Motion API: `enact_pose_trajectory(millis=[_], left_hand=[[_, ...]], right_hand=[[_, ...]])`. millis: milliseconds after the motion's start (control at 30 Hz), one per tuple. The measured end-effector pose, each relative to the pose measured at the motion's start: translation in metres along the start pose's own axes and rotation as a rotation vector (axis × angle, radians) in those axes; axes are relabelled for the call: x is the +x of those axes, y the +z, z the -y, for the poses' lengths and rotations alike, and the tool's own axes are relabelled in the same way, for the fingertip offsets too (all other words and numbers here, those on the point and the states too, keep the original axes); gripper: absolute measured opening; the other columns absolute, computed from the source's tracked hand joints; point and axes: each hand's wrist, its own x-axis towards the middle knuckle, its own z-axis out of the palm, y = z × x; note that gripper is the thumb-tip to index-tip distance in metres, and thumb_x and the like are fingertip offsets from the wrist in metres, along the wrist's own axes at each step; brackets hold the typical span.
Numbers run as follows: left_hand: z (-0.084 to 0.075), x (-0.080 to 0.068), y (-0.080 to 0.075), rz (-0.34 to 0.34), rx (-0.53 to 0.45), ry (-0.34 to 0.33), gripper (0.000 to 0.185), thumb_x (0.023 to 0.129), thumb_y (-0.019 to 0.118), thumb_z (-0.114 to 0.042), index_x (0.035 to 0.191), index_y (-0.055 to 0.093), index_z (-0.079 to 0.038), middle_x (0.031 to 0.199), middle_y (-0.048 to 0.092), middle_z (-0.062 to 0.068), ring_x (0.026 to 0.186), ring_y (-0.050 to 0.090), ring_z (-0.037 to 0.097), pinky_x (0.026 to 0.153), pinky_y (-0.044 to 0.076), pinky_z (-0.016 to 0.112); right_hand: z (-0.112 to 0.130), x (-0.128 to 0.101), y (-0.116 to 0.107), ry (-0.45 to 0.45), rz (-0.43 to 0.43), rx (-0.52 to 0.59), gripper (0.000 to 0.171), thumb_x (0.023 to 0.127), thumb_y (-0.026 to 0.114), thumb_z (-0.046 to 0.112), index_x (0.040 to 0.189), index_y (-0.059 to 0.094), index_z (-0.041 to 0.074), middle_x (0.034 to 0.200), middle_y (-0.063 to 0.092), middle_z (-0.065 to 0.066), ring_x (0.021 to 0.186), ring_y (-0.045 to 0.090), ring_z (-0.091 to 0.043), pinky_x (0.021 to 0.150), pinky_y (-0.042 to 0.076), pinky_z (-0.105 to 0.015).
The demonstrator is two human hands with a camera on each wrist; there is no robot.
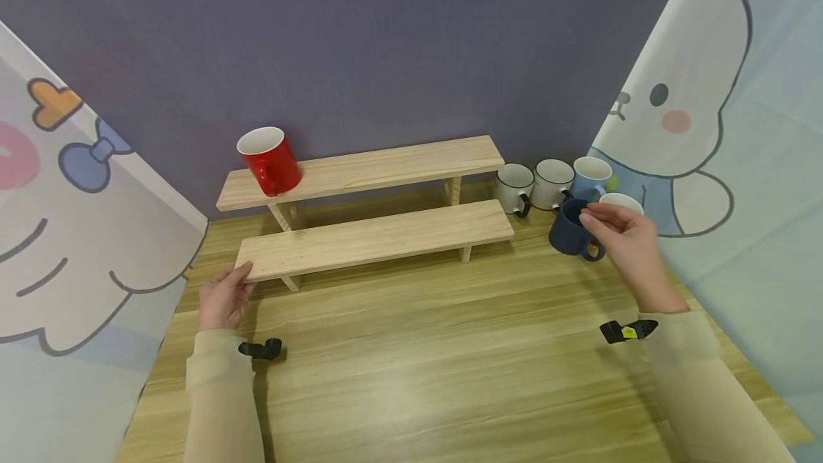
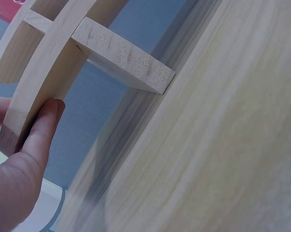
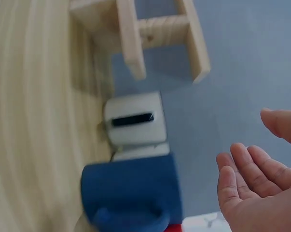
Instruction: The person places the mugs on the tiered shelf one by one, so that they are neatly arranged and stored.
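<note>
A wood-grain tabletop (image 1: 398, 370) spreads from the near side towards a plain grey-violet backdrop (image 1: 386, 41) at the far side; on the left, a pale printed panel (image 1: 83, 406) bears an orange heart (image 1: 54, 103) and a blue bow (image 1: 101, 150); on the right, another printed panel (image 1: 778, 256) shows a white cartoon figure (image 1: 701, 70) with a pink cheek (image 1: 676, 121).

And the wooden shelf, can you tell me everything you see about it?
The shelf looks like plain pale wood with some grain. It has two long flat boards, like steps: the upper board further back, the lower board in front, on wooden legs. It stands upright on the table. A red mug sits near the upper board's left end, and the left hand pinches the lower board's left end.
</note>
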Motion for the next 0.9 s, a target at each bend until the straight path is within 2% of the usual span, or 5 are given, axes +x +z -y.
enact_pose_trajectory(millis=[67,367,567,800,900], left_hand=[[-0.001,0.000,0.001,0.003,0.001,-0.006,0.038,0.092,0.077,-0.004,0.120,0.052,0.000,0.087,0.066,0.006,0.068,0.064,0.013,0.064,0.058,0.021],[-0.002,0.001,0.000,0.009,0.016,-0.026,0.045,0.093,0.077,-0.006,0.126,0.047,-0.001,0.084,0.068,0.005,0.069,0.065,0.013,0.064,0.058,0.021],[-0.001,0.000,-0.001,0.024,-0.002,-0.017,0.041,0.093,0.076,-0.005,0.123,0.048,0.000,0.084,0.068,0.006,0.068,0.065,0.013,0.063,0.058,0.021],[-0.001,-0.001,-0.001,0.027,-0.003,-0.017,0.038,0.093,0.077,-0.005,0.120,0.051,0.000,0.087,0.067,0.007,0.072,0.066,0.013,0.068,0.058,0.021],[-0.001,-0.001,-0.001,0.029,-0.003,-0.020,0.038,0.093,0.077,-0.006,0.121,0.051,0.000,0.087,0.067,0.007,0.073,0.067,0.013,0.069,0.058,0.021]], right_hand=[[-0.007,-0.002,-0.007,0.012,-0.005,0.002,0.042,0.098,0.073,0.021,0.129,0.063,-0.006,0.106,0.070,0.016,0.098,0.064,0.001,0.076,0.051,-0.012],[-0.029,-0.005,-0.022,0.063,-0.052,-0.020,0.045,0.097,0.073,0.018,0.129,0.060,-0.012,0.098,0.069,0.018,0.086,0.066,0.001,0.070,0.052,-0.011],[-0.043,-0.006,-0.024,0.121,-0.061,-0.173,0.052,0.098,0.071,0.033,0.127,0.063,-0.010,0.091,0.064,0.022,0.087,0.059,0.002,0.069,0.047,-0.010],[-0.060,-0.006,-0.027,0.217,0.044,-0.319,0.067,0.102,0.057,0.053,0.130,0.063,-0.008,0.117,0.064,-0.021,0.095,0.054,-0.016,0.074,0.045,-0.028],[-0.066,-0.004,-0.028,0.212,0.076,-0.336,0.068,0.104,0.052,0.052,0.127,0.062,-0.011,0.118,0.062,-0.027,0.094,0.053,-0.021,0.073,0.045,-0.028]])
